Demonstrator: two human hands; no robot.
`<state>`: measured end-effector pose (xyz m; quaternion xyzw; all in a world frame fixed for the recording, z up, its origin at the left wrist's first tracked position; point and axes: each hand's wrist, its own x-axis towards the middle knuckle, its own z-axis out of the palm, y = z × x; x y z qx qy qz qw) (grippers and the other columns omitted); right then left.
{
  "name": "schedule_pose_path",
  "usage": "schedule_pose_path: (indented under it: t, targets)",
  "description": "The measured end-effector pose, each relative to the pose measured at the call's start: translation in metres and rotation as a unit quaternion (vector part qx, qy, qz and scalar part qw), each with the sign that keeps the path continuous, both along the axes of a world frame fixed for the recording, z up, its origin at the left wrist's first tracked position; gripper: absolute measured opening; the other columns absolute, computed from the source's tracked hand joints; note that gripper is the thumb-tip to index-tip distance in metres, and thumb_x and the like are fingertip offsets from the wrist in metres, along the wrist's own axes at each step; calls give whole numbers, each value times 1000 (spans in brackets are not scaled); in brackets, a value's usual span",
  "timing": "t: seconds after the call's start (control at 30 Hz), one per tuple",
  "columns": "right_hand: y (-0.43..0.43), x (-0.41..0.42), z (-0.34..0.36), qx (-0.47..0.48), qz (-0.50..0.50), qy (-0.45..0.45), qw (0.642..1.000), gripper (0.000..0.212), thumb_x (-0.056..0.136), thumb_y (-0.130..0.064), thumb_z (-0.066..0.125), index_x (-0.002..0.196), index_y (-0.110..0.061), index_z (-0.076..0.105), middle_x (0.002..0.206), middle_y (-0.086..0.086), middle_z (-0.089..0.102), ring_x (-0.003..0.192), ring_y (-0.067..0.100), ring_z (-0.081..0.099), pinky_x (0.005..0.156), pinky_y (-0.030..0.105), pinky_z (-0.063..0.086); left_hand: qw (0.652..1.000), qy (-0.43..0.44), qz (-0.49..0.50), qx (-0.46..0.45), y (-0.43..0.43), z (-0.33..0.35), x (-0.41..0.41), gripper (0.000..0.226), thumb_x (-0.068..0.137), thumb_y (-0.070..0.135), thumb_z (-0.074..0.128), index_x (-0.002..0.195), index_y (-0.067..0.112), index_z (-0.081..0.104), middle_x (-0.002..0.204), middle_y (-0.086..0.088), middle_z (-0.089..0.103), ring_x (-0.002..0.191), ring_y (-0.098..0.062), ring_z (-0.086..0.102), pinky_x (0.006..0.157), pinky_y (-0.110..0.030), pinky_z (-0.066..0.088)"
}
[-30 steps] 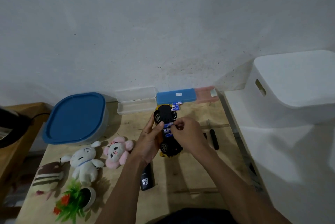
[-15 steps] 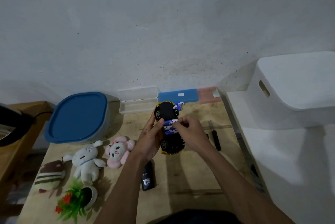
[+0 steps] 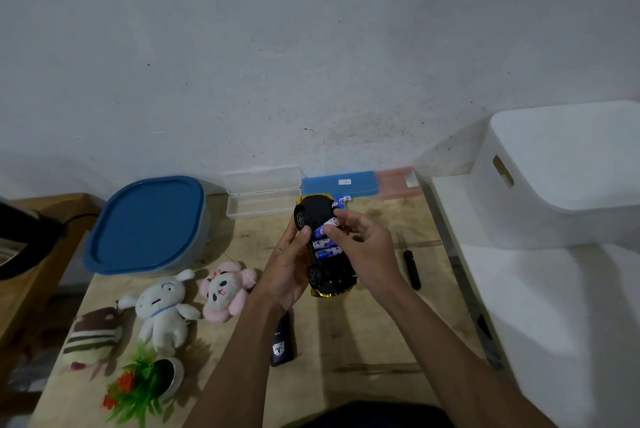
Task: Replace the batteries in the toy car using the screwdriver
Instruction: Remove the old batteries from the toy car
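Note:
A black and yellow toy car (image 3: 317, 211) is held upside down above the wooden table (image 3: 367, 334). My left hand (image 3: 287, 271) grips its left side, thumb on the underside. Blue batteries (image 3: 325, 247) lie in the open compartment. My right hand (image 3: 360, 247) pinches the top blue battery (image 3: 329, 226) at its right end, which is lifted. More blue batteries (image 3: 344, 200) lie on the table behind the car. A black screwdriver (image 3: 410, 265) lies on the table to the right of my right hand.
A blue-lidded container (image 3: 149, 223) stands at the left, a clear case (image 3: 261, 195) and a blue case (image 3: 339, 183) along the wall. Plush toys (image 3: 194, 299) and a small potted plant (image 3: 145, 382) lie at the front left. A white bin (image 3: 561, 171) stands on the right.
My right hand has shifted up from the middle of the compartment to the top battery and lifted its right end. The car and my left hand have stayed almost still.

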<state>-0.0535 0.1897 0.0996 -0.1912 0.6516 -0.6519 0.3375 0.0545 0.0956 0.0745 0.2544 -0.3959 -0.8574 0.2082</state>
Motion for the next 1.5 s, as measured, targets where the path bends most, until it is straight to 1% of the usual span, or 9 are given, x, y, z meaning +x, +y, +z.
schedule_pose_path:
  t: [0.23,0.33,0.4,0.47,0.53,0.6,0.8,1.2,1.5]
  targets:
    - [2,-16,20,-205,-21,-270,940,10,87,-18,65,90,-9,68,98,9,74,93,16,70,86,27,55,999,34,-1,19,3,5,1,67,72,39,82,133,25,58,129,-11,64,108,-24,66,86,-40,56]
    - [4,-26,24,-219,-22,-360,906,14,98,-11,48,89,-10,59,72,3,61,64,13,61,66,26,55,999,38,1,30,4,6,1,67,68,39,85,129,26,61,124,-11,67,105,-24,68,82,-39,57]
    - [4,-28,25,-125,0,-248,961,16,93,-8,41,84,-14,52,62,-3,42,54,13,39,53,26,36,999,35,0,33,5,7,0,69,67,39,86,129,26,61,124,-12,67,106,-25,68,83,-39,58]
    - [7,-28,23,23,78,36,996,13,90,-18,48,80,-20,55,65,-8,50,59,12,45,56,26,38,999,33,-6,33,7,9,0,74,68,39,85,135,22,57,129,-15,64,108,-27,67,85,-40,57]
    - [7,-24,21,138,158,249,946,6,87,-30,60,83,-33,62,82,-15,65,74,2,60,64,22,50,999,36,-11,36,8,11,-1,78,71,37,83,140,17,51,133,-19,60,110,-29,66,85,-40,57]
    - [5,-21,22,191,191,325,906,8,84,-42,64,92,-40,65,93,-17,68,83,1,63,68,23,53,998,44,-16,39,9,12,-1,76,73,35,82,140,17,51,133,-19,60,111,-30,66,86,-39,57]
    - [0,-16,18,210,190,359,889,22,81,-54,64,96,-38,66,91,-16,69,80,4,63,59,19,45,998,56,-25,18,4,8,1,68,83,32,74,143,19,46,140,-19,54,118,-31,61,94,-39,53]
    - [-4,0,9,153,133,310,929,23,63,-46,67,78,-29,65,64,-7,64,60,5,62,57,33,54,999,46,-16,21,2,5,4,74,76,30,81,142,18,49,136,-18,58,114,-29,63,94,-36,54]
    - [3,-10,6,87,231,301,921,16,79,-40,68,91,-30,64,72,-11,66,64,3,61,61,25,51,998,47,-5,41,-1,9,6,73,76,31,79,142,17,49,134,-18,59,114,-30,64,87,-38,56]
